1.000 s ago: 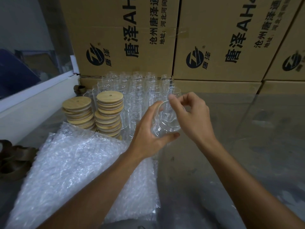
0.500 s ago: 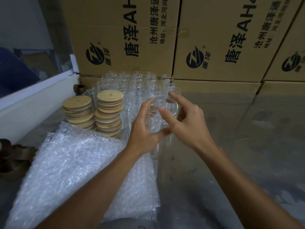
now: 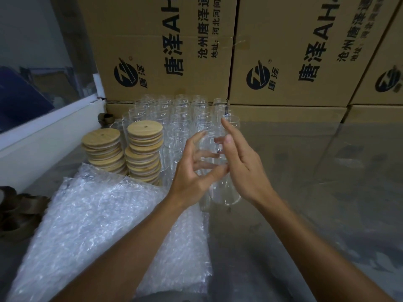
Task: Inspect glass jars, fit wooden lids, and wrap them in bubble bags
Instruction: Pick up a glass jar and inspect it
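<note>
We hold one clear glass jar [image 3: 220,171] between both hands above the bench [image 3: 305,192]. Our left hand [image 3: 194,171] curls round its near-left side, and our right hand [image 3: 242,168] lies against its right side with fingers nearly straight. Its long axis runs roughly upright, mouth away from us. The wooden lids [image 3: 145,149] are stacked to the left, nearer the left hand.
</note>
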Motion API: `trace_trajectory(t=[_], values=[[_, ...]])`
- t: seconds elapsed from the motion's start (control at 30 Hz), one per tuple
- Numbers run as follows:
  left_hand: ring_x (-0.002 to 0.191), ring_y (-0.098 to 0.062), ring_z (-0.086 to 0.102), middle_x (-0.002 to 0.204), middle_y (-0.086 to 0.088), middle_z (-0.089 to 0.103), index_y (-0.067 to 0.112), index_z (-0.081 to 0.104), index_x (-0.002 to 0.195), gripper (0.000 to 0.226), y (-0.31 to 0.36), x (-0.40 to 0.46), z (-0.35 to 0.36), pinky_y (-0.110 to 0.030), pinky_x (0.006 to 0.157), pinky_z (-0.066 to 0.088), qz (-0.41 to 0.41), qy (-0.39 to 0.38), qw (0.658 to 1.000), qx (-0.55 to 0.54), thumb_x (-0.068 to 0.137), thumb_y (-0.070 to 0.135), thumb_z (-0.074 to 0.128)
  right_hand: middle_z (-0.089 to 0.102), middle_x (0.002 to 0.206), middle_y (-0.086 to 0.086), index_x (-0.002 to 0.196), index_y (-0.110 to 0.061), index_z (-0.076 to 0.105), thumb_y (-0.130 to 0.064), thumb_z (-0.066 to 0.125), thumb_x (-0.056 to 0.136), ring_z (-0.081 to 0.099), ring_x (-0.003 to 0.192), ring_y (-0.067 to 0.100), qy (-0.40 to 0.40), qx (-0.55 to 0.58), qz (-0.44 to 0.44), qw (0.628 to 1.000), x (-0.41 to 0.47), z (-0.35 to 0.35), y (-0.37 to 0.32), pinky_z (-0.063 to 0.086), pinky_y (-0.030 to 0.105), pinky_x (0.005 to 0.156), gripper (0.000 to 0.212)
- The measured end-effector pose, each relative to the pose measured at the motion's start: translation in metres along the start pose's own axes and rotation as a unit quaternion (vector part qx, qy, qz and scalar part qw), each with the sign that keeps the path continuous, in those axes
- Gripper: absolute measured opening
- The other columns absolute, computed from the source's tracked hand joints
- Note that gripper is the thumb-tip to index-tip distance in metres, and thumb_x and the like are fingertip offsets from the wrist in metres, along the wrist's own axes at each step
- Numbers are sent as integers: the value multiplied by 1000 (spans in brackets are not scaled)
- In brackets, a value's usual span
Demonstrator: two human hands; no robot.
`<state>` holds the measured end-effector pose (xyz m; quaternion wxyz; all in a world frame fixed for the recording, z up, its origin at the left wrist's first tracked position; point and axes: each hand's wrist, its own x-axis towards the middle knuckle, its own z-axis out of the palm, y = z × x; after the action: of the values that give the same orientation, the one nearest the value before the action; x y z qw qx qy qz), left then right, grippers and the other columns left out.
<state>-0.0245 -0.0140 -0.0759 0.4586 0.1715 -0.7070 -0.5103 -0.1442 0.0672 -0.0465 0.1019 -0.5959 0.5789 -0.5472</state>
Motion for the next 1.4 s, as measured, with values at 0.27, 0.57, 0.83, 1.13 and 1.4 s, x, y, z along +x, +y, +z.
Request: trace_trajectory(t=[0.27, 0.57, 0.83, 1.13, 1.4], values=[[87, -19, 74, 115, -4, 70, 39, 32, 145, 93, 2, 1, -2, -38, 56, 61, -42, 4, 998, -38, 67, 76, 69, 18, 153, -48, 158, -52, 4, -58, 61, 90, 38, 141, -9, -73, 39, -29, 996, -23, -2, 34, 44, 13, 103, 89], [61, -23, 72, 141, 7, 51, 25, 40, 148, 68, -3, 4, -2, -35, 50, 58, -76, -18, 997, -19, 86, 40, 63, 66, 135, -1, 134, -20, 57, -44, 66, 83, 68, 119, 20, 37, 451, 228, 862, -33, 0, 38, 61, 34, 62, 56], [68, -32, 68, 123, -19, 60, 9, 52, 119, 46, -2, 9, -2, -36, 46, 57, -118, 14, 992, -50, 90, 41, 67, 68, 131, -11, 109, -27, 77, -48, 54, 85, 72, 110, 21, 56, 376, 172, 909, -13, -29, 18, 47, 31, 63, 40], [66, -29, 69, 113, -8, 73, 20, 46, 134, 82, -5, 12, -4, -30, 46, 52, -162, -19, 980, -117, 69, 66, 66, 73, 114, -7, 110, -15, 75, -38, 44, 106, 70, 101, 0, 34, 137, -12, 990, 23, -52, -22, 48, 26, 35, 38], [71, -35, 71, 106, -7, 74, 26, 33, 147, 91, -8, 14, -5, -31, 47, 50, -184, -24, 974, -128, 73, 72, 59, 66, 132, -5, 139, -13, 57, -21, 54, 99, 60, 126, 7, -55, 183, -50, 980, 31, -56, -16, 57, 32, 44, 41]])
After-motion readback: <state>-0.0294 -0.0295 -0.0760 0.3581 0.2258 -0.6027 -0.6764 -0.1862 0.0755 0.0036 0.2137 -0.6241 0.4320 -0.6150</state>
